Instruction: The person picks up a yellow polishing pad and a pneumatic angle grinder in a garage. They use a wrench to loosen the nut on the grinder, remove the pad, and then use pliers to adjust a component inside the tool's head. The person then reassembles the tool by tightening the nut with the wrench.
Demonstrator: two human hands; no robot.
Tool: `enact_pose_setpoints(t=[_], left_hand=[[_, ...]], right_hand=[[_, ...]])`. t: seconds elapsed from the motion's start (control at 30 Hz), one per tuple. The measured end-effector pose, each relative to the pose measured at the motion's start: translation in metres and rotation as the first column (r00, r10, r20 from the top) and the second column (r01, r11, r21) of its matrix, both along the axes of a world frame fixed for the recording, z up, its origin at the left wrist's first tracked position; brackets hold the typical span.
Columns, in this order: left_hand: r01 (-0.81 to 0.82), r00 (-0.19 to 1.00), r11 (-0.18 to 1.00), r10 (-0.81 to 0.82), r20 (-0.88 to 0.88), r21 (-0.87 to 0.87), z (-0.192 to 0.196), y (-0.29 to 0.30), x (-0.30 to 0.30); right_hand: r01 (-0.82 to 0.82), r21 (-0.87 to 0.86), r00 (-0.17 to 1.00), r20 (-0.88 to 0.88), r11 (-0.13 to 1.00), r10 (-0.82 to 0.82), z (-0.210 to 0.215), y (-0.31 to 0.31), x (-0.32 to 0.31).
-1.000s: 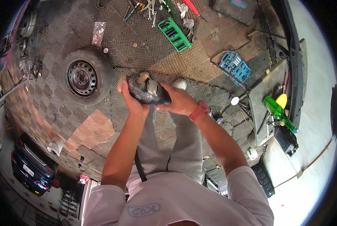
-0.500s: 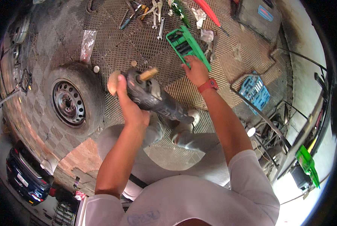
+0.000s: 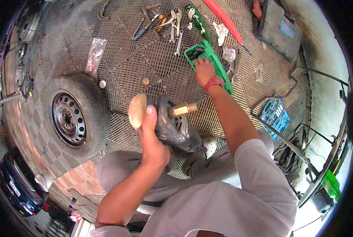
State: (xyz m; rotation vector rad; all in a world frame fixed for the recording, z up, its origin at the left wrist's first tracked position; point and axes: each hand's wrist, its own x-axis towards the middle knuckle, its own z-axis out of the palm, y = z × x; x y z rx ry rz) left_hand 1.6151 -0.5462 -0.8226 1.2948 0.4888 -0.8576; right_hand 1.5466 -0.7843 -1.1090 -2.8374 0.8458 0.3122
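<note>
My left hand [image 3: 152,138] grips a black power tool [image 3: 178,136] shaped like an angle grinder, held over my knees. A tan rounded piece [image 3: 138,111] is by my thumb at the tool's head. From the head a brass-coloured hex shaft [image 3: 183,110] juts to the right. My right hand [image 3: 204,72], below a red watch, reaches into an open green case [image 3: 218,66] on the floor. Its fingers are a little apart and lie over the tray beside black sockets [image 3: 195,53]; whatever is beneath the palm is hidden.
A wheel with a tyre [image 3: 78,114] lies at left. Wrenches [image 3: 179,42], pliers [image 3: 179,21], a green bottle [image 3: 198,23] and a red umbrella [image 3: 226,19] are at the back. At right are a blue socket set [image 3: 275,116], a dark case [image 3: 281,29] and a metal frame [image 3: 289,148].
My right hand has moved onto the tray of the green case, covering part of it. The power tool has turned, so its brass shaft points more to the right. The whole view has shifted slightly.
</note>
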Motion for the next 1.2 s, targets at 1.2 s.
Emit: enact_pose_setpoints(t=[1.2], left_hand=[[0.168,0.985,0.986,-0.168,0.041,0.012,-0.056,-0.052,0.019]], right_hand=[[0.274,0.392,0.801,0.412,0.878,-0.434,0.059,0.034,-0.076]])
